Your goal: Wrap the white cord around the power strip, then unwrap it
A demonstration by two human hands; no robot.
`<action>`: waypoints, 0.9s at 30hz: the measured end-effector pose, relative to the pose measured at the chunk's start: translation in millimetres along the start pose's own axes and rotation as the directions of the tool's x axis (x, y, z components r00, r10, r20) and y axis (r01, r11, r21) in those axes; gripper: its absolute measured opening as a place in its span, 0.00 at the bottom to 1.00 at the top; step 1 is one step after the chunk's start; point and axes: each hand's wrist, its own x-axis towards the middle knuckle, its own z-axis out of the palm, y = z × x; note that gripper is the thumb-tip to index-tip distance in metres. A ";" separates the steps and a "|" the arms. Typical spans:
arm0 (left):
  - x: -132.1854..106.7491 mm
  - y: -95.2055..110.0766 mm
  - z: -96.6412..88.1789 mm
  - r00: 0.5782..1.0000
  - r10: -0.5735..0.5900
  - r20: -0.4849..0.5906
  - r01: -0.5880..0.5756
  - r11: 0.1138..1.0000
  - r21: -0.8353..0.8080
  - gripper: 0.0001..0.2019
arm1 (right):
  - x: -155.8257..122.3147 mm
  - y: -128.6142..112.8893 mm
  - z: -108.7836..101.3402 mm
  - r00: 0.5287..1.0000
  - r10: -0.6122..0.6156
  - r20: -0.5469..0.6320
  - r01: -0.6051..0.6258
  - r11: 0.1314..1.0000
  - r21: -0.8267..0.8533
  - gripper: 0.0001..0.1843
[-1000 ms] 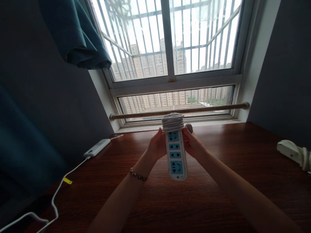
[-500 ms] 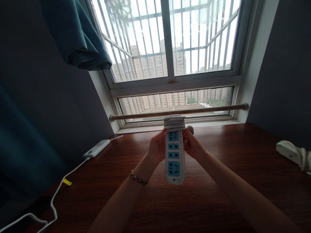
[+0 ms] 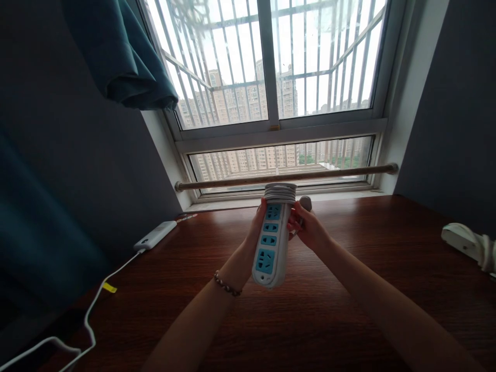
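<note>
A white power strip [image 3: 280,258] with blue socket panels is held up over the dark wooden tabletop, its sockets facing me. Its white cord [image 3: 280,194] is wound in several turns around the far end. My left hand [image 3: 253,227] grips the strip along its left edge, with most of the fingers hidden behind it. On the other side, my right hand [image 3: 310,230] has its fingers closed around the loose end of the cord, close to the strip's edge. The grey plug [image 3: 306,203] sticks out just above that hand.
On the left of the tabletop [image 3: 349,310] lies a white box-shaped device [image 3: 155,236] with a white cable [image 3: 90,315] and a yellow tag [image 3: 110,288]. Another white strip [image 3: 461,242] with wound cord lies at the right. A rail [image 3: 329,174] crosses before the window.
The power strip has tilted, its near end swinging left and turning slightly. The plug shows more above my right hand, and both hands have shifted a little with the strip.
</note>
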 end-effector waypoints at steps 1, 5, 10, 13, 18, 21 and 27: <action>-0.3 -0.5 1.4 1.000 -0.003 0.001 0.003 1.000 -0.003 0.36 | 0.5 0.0 0.0 1.000 -0.022 -0.010 0.023 1.000 0.005 0.26; -0.6 -3.9 8.5 1.000 0.005 -0.001 -0.005 1.000 -0.007 0.37 | 1.5 -1.3 3.0 0.999 -0.034 0.001 0.034 0.998 0.052 0.26; -1.2 -14.2 19.5 0.997 0.075 0.002 -0.075 0.997 0.010 0.37 | -0.9 -5.0 10.6 0.999 -0.014 -0.041 0.017 0.996 0.088 0.31; -3.7 -18.1 25.4 0.993 0.116 0.007 -0.116 0.993 0.027 0.35 | -2.8 -7.6 11.7 0.999 0.036 -0.029 -0.035 0.998 0.052 0.34; -14.2 -8.0 24.6 0.992 0.129 0.010 -0.129 0.989 0.073 0.27 | -2.5 -14.4 8.7 0.993 0.074 0.096 -0.084 0.990 0.112 0.29; -19.9 4.2 14.7 0.992 0.125 0.013 -0.125 0.987 0.102 0.19 | -2.8 -15.9 7.2 0.987 0.046 0.153 -0.076 0.978 0.194 0.26; -22.8 15.6 1.7 0.990 0.141 -0.007 -0.138 0.980 0.143 0.16 | -5.2 -11.4 5.3 0.944 -0.060 0.325 0.017 0.991 0.136 0.12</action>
